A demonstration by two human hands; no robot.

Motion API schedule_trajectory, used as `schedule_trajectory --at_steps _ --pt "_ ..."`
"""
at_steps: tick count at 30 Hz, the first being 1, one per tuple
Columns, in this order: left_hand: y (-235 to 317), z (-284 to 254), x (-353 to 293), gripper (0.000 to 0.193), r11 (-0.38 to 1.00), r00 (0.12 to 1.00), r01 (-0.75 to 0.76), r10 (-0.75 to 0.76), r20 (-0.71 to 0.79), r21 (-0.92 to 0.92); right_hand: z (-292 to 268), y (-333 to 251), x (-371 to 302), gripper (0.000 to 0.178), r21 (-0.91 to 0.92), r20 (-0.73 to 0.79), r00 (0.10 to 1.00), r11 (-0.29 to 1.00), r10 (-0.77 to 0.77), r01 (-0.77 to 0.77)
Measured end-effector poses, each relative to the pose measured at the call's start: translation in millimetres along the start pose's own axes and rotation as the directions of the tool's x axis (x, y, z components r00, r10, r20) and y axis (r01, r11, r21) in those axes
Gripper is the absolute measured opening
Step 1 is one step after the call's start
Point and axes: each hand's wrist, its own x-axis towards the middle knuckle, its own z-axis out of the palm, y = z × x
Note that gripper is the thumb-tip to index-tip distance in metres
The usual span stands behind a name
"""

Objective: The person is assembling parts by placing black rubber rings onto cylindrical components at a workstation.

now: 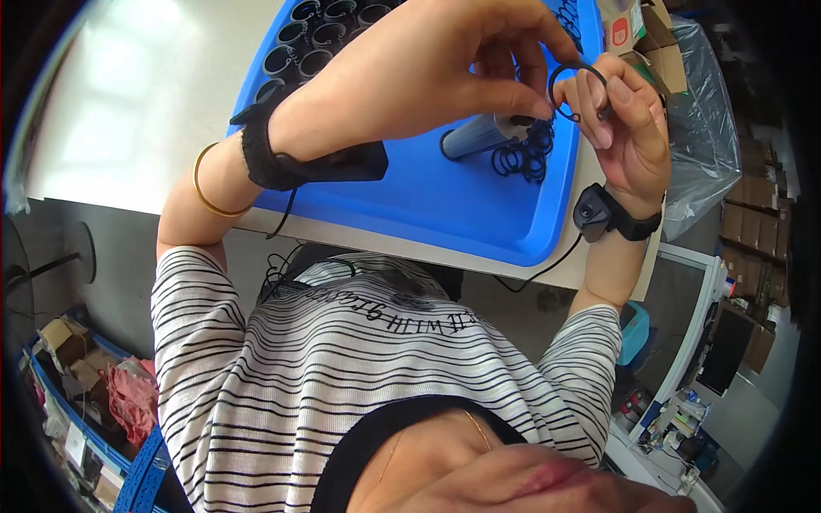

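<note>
Holding a black ring [583, 66] above the right edge of the blue tray [410, 198], the right hand [629, 120] has its thumb and fingers closed about the ring's right side. The left hand [479, 64] has thumb and forefinger curved, with a narrow gap, at the ring's upper left; whether they grip it or only touch it, I cannot tell. The ring's open ends, each with a small eye, face the near edge of the desk [107, 124]. To handle it well, pinch the rim clear of those ends, let one hand steady it while the other turns it, and press gently, since such a ring would probably spring if squeezed unevenly. Working inside the tray's right edge seems wiser, so a dropped ring lands by the loose pile of rings [523, 158] near the tube [475, 139]. Lifting the left wrist strap [268, 145] should also spare the round parts [328, 34] along the tray's left edge.
</note>
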Motion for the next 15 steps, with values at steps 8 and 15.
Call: schedule_trajectory --at_steps 8,15 --pt "4.5 -1.8 -1.3 0.04 1.0 1.0 -0.021 0.021 0.0 -0.01 2.1 0.4 2.0 0.027 0.024 -0.008 1.0 0.999 0.027 -0.027" --pt "4.3 -1.2 -2.0 0.038 0.996 1.0 0.03 -0.03 0.001 -0.09 0.5 4.3 -3.7 0.026 -0.116 -0.073 0.997 0.993 0.001 -0.01"
